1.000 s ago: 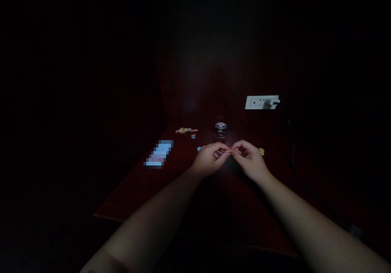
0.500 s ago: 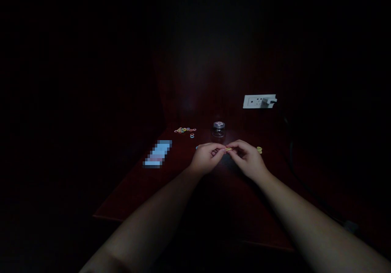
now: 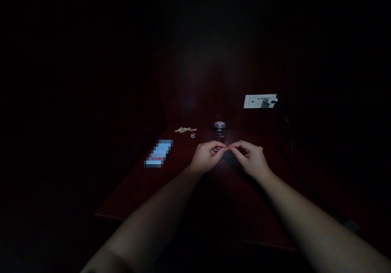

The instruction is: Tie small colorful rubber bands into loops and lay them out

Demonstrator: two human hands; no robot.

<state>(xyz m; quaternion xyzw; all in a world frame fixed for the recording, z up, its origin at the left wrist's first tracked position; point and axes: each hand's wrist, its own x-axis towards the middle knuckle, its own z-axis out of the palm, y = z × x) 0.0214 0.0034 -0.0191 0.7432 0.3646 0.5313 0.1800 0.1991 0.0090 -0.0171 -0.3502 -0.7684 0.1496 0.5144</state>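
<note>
Between my two hands, over the middle of the dark red table, is a small yellow hair tie (image 3: 227, 148). My left hand (image 3: 208, 156) pinches its left side with thumb and forefinger. On the opposite side, the fingertips of my right hand (image 3: 249, 157) grip it too. Another yellow hair tie (image 3: 260, 148) lies just beyond the right hand, partly covered by it. Farther back, a pile of coloured hair ties (image 3: 185, 130) rests at the left, with a couple of loose hair ties (image 3: 192, 135) in front of it.
A clear jar with a lid (image 3: 219, 128) stands at the back of the table (image 3: 128, 195). To the left lies a lit phone (image 3: 159, 153), its screen blurred out. On the back wall is a white socket (image 3: 259, 101) with a plug in it; a dark cable runs down the right.
Both hands keep hold of the yellow hair tie, and its shape between the fingertips shifts slightly. The view sways a little; the things on the table stay put.
</note>
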